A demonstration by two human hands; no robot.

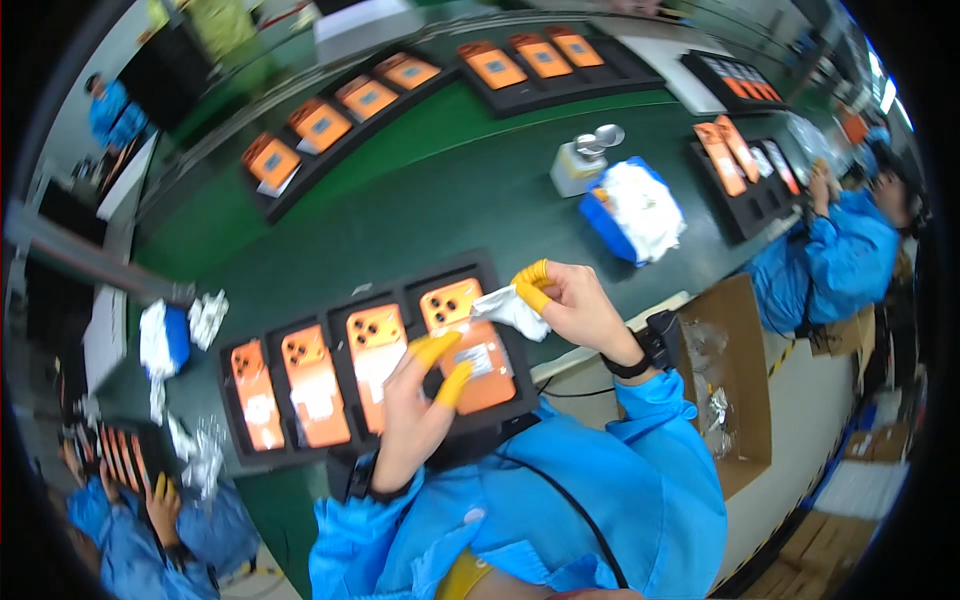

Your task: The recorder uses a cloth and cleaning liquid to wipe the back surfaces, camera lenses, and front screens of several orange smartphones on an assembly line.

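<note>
A black tray (pixel 372 290) in front of me holds several orange phones with three-lens cameras, side by side in its slots. In the rightmost slot lies an orange phone (pixel 488 388) with a pale label on its back. Over that phone's left side reaches my left hand (pixel 412 408), its yellow-capped fingers apart and holding nothing; whether the fingertips touch the phone I cannot tell. My right hand (pixel 582 312), also in yellow finger caps, pinches a white wiping cloth (pixel 512 312) above the phone's upper right corner. The cloth hangs over part of the phone's top.
Beyond the tray stand a pump bottle (pixel 578 168) and a blue box of white cloths (pixel 640 212). More phone trays (pixel 340 150) line the far side. At right, an open carton (pixel 742 400) holds clear plastic. Co-workers sit at right (pixel 830 260) and lower left (pixel 150 550).
</note>
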